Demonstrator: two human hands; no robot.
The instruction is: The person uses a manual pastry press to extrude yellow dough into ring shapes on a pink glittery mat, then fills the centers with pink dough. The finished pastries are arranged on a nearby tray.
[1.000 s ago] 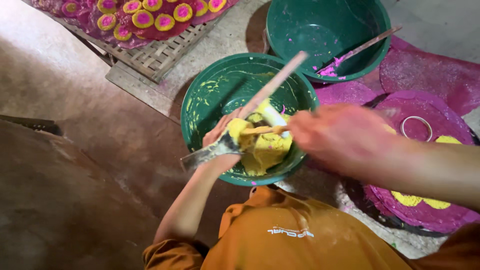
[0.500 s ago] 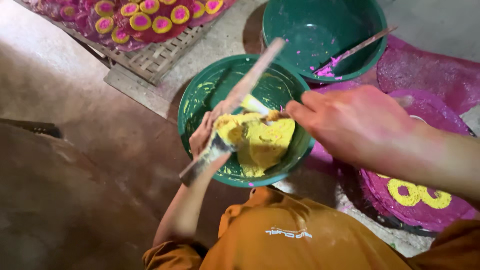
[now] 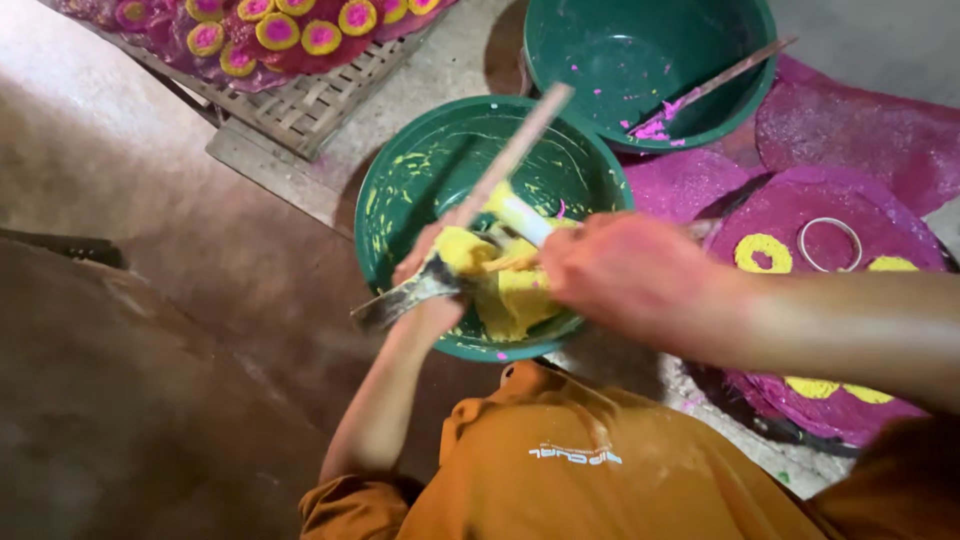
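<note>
Yellow paste [image 3: 515, 295] sits heaped in the near side of my green bowl [image 3: 400, 190], right under both hands. My left hand [image 3: 432, 262] is closed around a flat scraper [image 3: 400, 300], blade running low-left out over the rim. My right hand [image 3: 625, 270] is nearer the heap, fingers curled shut on a long wooden stick [image 3: 515, 150], which points up-right across the bowl.

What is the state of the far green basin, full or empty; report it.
Nearly empty. The far green basin shows bare green inside, with only pink smears near its bottom and a stick leaning across its rim.
</note>
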